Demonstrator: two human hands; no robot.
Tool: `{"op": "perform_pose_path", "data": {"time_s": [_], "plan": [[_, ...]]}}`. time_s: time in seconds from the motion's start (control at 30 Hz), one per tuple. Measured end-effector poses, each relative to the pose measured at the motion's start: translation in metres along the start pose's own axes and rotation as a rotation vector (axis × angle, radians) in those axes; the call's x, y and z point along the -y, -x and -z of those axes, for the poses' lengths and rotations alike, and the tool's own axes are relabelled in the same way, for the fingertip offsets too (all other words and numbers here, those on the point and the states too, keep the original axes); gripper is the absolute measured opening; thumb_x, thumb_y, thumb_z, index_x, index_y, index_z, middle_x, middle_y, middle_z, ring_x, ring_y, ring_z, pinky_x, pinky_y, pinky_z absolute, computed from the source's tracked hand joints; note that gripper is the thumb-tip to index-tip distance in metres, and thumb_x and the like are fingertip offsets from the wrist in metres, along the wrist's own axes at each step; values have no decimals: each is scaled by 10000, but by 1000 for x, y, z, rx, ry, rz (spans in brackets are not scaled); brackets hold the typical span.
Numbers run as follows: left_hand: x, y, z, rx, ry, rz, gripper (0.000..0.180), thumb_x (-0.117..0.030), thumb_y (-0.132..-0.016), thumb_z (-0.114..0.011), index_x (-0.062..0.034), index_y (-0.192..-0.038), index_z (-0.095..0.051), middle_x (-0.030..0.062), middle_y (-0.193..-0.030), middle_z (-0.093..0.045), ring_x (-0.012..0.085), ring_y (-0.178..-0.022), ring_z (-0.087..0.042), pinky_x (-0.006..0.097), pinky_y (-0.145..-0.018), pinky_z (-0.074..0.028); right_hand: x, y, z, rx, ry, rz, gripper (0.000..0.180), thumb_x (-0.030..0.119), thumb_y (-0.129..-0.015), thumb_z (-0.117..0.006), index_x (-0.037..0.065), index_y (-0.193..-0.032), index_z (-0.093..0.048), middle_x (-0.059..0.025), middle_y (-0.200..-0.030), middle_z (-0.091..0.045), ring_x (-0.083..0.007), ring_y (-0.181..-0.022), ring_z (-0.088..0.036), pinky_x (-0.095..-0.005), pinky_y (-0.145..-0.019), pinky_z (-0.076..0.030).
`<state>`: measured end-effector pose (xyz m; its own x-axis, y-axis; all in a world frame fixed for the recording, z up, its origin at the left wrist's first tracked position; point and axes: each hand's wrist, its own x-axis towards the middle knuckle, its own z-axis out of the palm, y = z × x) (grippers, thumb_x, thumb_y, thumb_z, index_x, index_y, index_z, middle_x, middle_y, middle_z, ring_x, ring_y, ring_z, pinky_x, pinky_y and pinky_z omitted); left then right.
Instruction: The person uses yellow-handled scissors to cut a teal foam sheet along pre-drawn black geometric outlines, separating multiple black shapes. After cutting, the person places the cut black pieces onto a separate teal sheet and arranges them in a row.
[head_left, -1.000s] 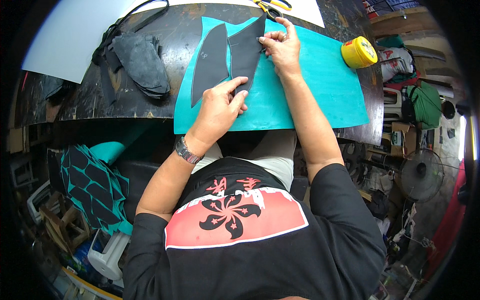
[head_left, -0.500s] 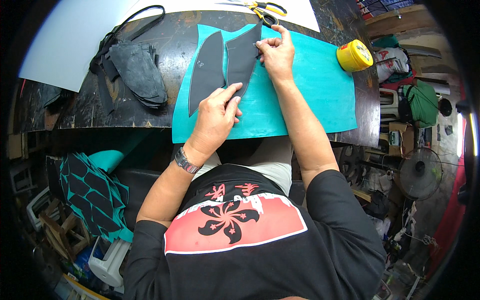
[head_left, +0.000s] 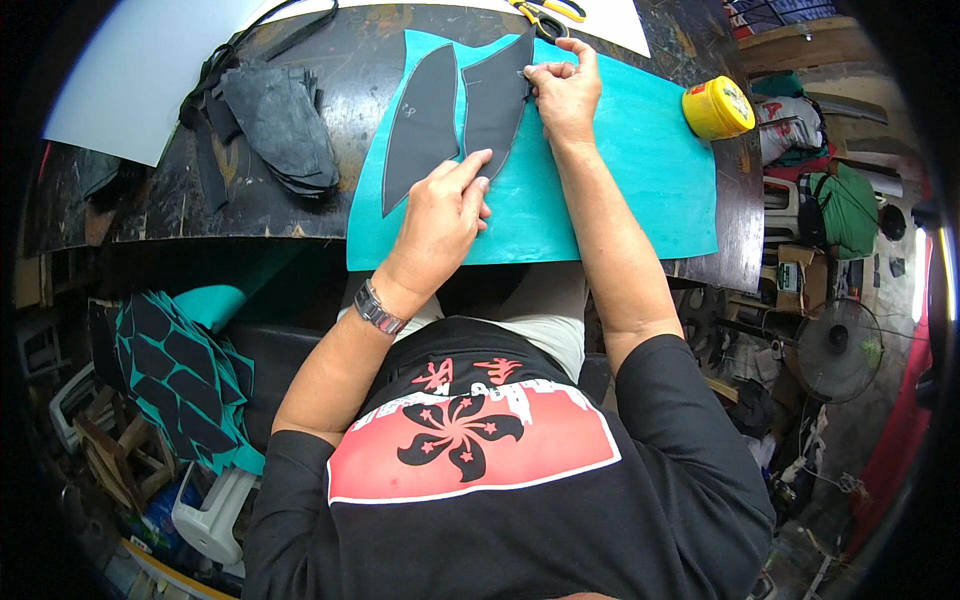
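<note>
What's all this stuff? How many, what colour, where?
Table: one, dark, upper half
Teal sheet: one, teal, on table
Left cut piece: one, dark grey, on sheet
Right cut piece: one, dark grey, beside it
Tub: one, yellow, sheet's right edge
Scissors: one pair, yellow and black, top
Stack: uncountable, dark grey, table's left
Strap: count unclear, black, by stack
Pale sheets: at least two, whitish, top
Patterned sheets: several, teal and black, lower left
Fan: one, greyish, right
Bag: one, green, right
Shirt: one, black and red, bottom
Watch: one, silvery, left wrist
Left grip: one, bare, touching right cut piece
Right grip: one, bare, at that piece's edge
</note>
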<state>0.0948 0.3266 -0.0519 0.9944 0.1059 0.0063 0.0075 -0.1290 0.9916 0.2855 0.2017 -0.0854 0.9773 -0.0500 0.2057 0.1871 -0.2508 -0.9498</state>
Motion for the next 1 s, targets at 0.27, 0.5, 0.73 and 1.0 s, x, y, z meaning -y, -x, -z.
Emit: {"op": "perform_pose_path", "data": {"time_s": [0.27, 0.5, 0.73, 1.0], "plan": [[-2, -3, -1, 4, -100, 24, 304, -43, -977, -540, 27, -1264, -609, 104, -876, -610, 125, -655, -647, 264, -585, -565, 7, 2, -2, 26, 76, 53, 493, -72, -756, -727, 29, -1195, -529, -52, -763, -662, -90, -638, -597, -235, -555, -493], [1, -5, 1, 15, -211, -17, 294, -41, -969, -545, 41, -1243, -612, 129, -883, -621, 149, -662, -672, 275, -587, -566, 16, 6, -5, 5, 276, 108, 522, -33, -737, -739, 49, -1213, -541, -57, -754, -665, -126, -669, -640, -290, -617, -537], [4, -6, -2, -24, -333, -110, 289, -62, -946, -578, 36, -1215, -622, 149, -870, -615, 218, -664, -669, 318, -627, -559, 29, -8, -5, 65, 703, 171, 605, 71, -734, -799, 46, -1270, -519, -127, -915, -673, -256, -808, -671, -399, -746, -543], [-5, 23, 9, -49, -870, -277, 395, -184, -856, -705, -44, -1218, -633, 123, -1073, -586, 276, -950, -597, 388, -784, -479, 47, 33, -31, 296, 456, 897, 832, 486, -853, -700, 158, -1519, -324, -212, -1452, -442, -388, -1399, -348, -514, -1126, -295]]}}
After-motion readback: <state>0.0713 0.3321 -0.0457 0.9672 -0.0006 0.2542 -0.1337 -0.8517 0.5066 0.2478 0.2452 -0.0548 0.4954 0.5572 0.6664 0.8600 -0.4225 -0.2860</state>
